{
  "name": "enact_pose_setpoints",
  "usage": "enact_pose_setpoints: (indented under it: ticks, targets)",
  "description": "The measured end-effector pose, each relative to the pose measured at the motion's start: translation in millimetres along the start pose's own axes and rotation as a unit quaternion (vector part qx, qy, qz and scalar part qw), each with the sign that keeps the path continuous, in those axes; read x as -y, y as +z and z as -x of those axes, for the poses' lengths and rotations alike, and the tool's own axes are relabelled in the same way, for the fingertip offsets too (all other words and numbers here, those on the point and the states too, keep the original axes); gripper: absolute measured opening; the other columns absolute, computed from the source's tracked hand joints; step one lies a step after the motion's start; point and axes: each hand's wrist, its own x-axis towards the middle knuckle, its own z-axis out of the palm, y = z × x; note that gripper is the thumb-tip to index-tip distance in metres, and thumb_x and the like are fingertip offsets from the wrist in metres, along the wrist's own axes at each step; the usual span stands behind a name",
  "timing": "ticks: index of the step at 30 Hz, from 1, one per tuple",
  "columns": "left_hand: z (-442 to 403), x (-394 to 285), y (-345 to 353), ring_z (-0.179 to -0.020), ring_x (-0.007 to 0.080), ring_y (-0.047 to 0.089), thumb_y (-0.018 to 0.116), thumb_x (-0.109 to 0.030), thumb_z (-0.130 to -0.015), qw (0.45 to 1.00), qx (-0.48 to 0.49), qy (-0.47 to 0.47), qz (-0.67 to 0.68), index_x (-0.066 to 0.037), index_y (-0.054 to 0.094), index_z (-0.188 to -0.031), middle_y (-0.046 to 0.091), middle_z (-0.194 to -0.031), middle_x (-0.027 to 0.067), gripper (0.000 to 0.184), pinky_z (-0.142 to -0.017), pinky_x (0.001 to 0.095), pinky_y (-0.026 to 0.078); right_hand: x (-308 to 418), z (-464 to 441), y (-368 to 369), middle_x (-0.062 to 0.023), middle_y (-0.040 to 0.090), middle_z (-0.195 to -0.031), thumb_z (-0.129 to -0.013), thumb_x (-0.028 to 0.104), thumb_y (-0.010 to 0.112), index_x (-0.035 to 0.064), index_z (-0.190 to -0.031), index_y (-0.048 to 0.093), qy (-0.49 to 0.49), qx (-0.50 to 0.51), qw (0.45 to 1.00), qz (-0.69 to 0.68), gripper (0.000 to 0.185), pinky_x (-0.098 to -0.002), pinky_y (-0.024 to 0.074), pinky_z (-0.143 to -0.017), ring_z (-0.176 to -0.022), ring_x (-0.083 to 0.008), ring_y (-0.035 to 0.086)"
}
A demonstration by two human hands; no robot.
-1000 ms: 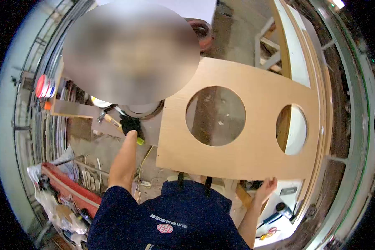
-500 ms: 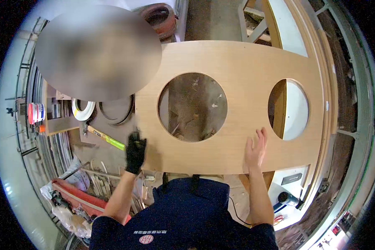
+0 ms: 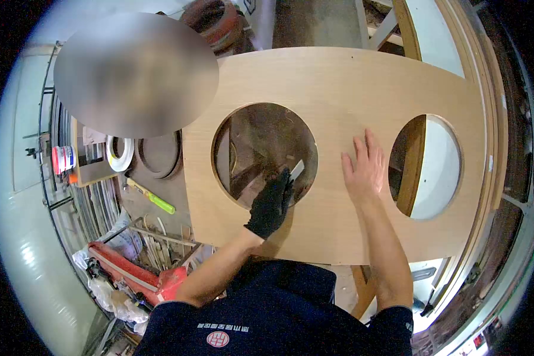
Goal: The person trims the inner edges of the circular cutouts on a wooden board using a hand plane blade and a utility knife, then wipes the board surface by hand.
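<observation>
A wood-faced board (image 3: 344, 89) with two round cut-outs lies flat in front of me. My left hand (image 3: 271, 203), in a black glove, is at the lower right of the nearer round hole (image 3: 255, 136). Its fingers are closed on a small flat pale strip (image 3: 298, 170) that sticks out past the fingertips; its exact kind cannot be made out. My right hand (image 3: 365, 169) is bare, fingers apart, and lies on the board between that hole and the right round hole (image 3: 439, 172).
Left of the board are a hammer (image 3: 151, 196) with a yellow-green handle, a white roll of edging (image 3: 120, 155) and a dark coiled strip (image 3: 159, 160). Another person, blurred, stands at the upper left. A red machine part (image 3: 121, 267) and wood scraps lie lower left.
My left hand has moved right, from the board's left edge to the hole, and the pale strip now shows in it. My right hand has slid farther forward on the board. The view has shifted.
</observation>
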Motion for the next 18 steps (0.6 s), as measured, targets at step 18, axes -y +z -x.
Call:
enact_pose_setpoints:
  ticks: [18]
  targets:
    - [6, 11, -11, -0.082, 0.0355, 0.068, 0.062, -0.008, -0.092, 0.980, 0.027, 0.139, -0.141, -0.005, 0.064, -0.127, 0.069, -0.096, 0.0175, 0.035, -0.068, 0.0460, 0.054, 0, -2, 0, -0.0144, 0.042, -0.154, -0.094, 0.030, 0.068, 0.0061, -0.134, 0.057, -0.005, -0.023, 1.000, 0.011, 0.048, -0.0484, 0.0381, -0.112, -0.137, -0.0366, 0.043]
